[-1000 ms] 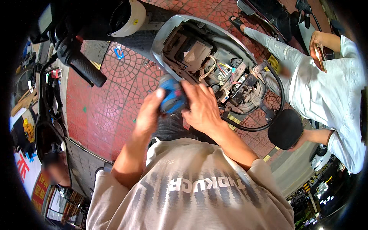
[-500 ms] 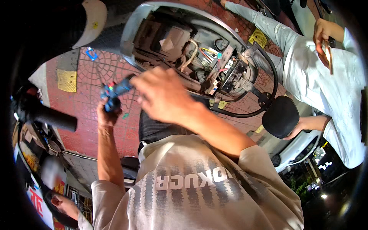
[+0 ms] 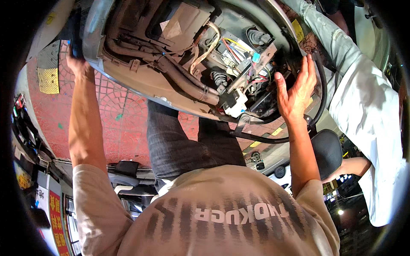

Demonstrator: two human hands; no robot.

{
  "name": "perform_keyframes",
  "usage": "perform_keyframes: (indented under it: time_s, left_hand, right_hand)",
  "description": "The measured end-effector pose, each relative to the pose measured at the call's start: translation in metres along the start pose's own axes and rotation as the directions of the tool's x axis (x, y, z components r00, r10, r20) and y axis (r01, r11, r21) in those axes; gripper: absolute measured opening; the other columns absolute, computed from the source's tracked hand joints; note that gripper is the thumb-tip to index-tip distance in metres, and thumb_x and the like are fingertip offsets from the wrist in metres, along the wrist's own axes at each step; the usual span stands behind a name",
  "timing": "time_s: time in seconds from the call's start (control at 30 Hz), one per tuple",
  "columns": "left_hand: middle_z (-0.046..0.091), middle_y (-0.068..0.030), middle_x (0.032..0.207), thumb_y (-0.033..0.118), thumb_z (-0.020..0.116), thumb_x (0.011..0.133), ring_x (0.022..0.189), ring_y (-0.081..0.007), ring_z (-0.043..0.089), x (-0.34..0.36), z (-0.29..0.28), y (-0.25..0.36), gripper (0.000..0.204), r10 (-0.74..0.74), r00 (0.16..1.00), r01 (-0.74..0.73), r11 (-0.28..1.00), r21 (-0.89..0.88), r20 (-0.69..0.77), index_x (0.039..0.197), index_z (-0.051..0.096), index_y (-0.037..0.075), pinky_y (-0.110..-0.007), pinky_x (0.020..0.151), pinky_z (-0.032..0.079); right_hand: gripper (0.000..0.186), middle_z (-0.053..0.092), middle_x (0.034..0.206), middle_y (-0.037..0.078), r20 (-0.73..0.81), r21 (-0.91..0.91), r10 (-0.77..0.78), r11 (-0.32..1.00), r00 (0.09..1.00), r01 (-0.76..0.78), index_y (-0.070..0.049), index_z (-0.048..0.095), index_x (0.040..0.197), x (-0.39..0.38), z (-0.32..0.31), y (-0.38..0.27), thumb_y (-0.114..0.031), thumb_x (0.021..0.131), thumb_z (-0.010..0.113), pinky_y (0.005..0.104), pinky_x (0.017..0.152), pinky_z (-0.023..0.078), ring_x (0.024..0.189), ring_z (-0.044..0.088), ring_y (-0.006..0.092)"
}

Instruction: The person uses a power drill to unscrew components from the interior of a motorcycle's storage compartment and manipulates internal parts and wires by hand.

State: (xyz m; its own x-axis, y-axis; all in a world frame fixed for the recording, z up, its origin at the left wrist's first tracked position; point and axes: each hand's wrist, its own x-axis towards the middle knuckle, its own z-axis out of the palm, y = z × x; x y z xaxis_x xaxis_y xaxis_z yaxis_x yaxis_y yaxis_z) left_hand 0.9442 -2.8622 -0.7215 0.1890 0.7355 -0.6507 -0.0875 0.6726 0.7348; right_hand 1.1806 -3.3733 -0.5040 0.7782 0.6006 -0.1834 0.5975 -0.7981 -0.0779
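Observation:
A scooter body [image 3: 141,81] with its inside laid bare fills the upper middle. In it show a wiring bundle [image 3: 232,51], a thick dark corrugated tube [image 3: 181,77] and a white connector [image 3: 237,106]. My left hand [image 3: 80,66] is by the body's left end, closed around a dark cordless drill [image 3: 76,36]. Shade and the body's edge partly hide the drill and these fingers. At the right end, my right hand [image 3: 297,91] lies flat with fingers stretched and thumb apart, against or just beside the body's rim. Nothing is in its palm.
A black tubular rail [image 3: 322,85] curves around the right end, with a dark round pad [image 3: 328,149] below it. Another person in pale clothes [image 3: 363,106] stands close at right, a hand by the pad. Red patterned paving [image 3: 124,128] lies beneath.
My right hand has left the drill's side and swung right to the body's far end, opening flat. My left hand has moved left and up with the drill. The body looks closer.

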Motion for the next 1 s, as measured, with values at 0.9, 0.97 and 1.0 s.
perform_keyframes:
  time_s: [0.9,0.97,1.0]
  left_hand:
    - [0.067,-0.0027,0.086,0.04,0.052,0.106,0.077,-0.0192,0.063,-0.136,0.027,0.032,0.032,-0.165,0.972,0.187,0.974,0.13,-0.167,0.096,0.06,0.011,-0.037,0.073,0.054]
    - [0.061,-0.0001,0.08,0.042,0.056,0.104,0.065,-0.0164,0.051,-0.169,0.054,0.036,0.034,-0.07,0.981,0.106,0.974,0.2,-0.18,0.094,0.061,0.01,-0.03,0.065,0.047]
    - [0.06,-0.0005,0.078,0.041,0.06,0.101,0.064,-0.0145,0.05,-0.181,0.068,0.04,0.033,0.005,0.977,0.048,0.969,0.242,-0.214,0.094,0.063,0.008,-0.03,0.062,0.044]
  right_hand:
    - [0.07,0.044,0.152,0.019,0.002,0.043,-0.191,0.981,0.982,0.191,-0.006,0.051,0.143,-0.002,-0.025,-0.026,-0.029,0.082,0.076,0.0557,0.12,0.025,0.147,0.036,0.0382]
    - [0.049,0.06,0.129,0.017,0.115,0.107,-0.357,0.932,0.927,0.346,-0.006,0.066,0.121,-0.007,-0.038,-0.04,-0.027,0.078,0.078,0.0567,0.12,0.026,0.135,0.049,0.0338]
    - [0.051,0.061,0.126,0.017,0.222,0.139,-0.416,0.909,0.882,0.393,-0.004,0.066,0.118,-0.012,-0.039,-0.042,-0.03,0.077,0.08,0.0573,0.12,0.026,0.132,0.052,0.0333]
